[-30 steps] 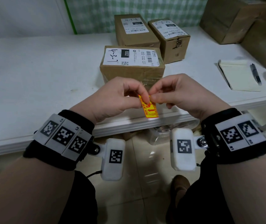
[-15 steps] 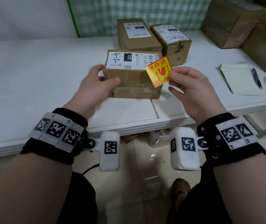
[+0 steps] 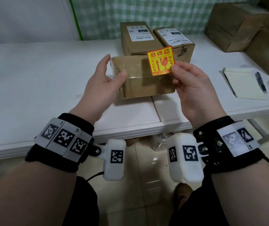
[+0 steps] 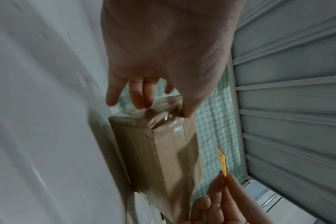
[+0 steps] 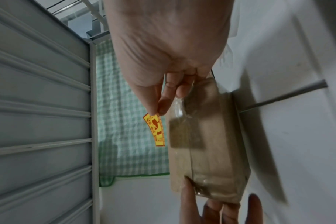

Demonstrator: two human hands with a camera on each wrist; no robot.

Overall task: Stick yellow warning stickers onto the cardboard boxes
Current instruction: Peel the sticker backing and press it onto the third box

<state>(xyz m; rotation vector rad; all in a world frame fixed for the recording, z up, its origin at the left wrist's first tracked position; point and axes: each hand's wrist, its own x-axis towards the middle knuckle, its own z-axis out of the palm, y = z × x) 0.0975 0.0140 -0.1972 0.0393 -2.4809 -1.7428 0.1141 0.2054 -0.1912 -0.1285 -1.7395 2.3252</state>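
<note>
The right hand point(image 3: 194, 88) is pinched on a lower corner of the yellow sticker point(image 3: 161, 60), held above the cardboard box point(image 3: 146, 85) steadied by the spread left hand point(image 3: 101, 82); light, floppy and tacky, it is judged best kept edge-held.

Square paper sticker point(image 3: 161, 61): yellow, red border and characters. Near taped cardboard box point(image 3: 144, 84): plain brown. Table top point(image 3: 32, 75): white. Far cloth backdrop point(image 3: 107, 15): green-and-white check. Right notepad point(image 3: 243, 85): cream; slim pen point(image 3: 260, 81): black.
</note>
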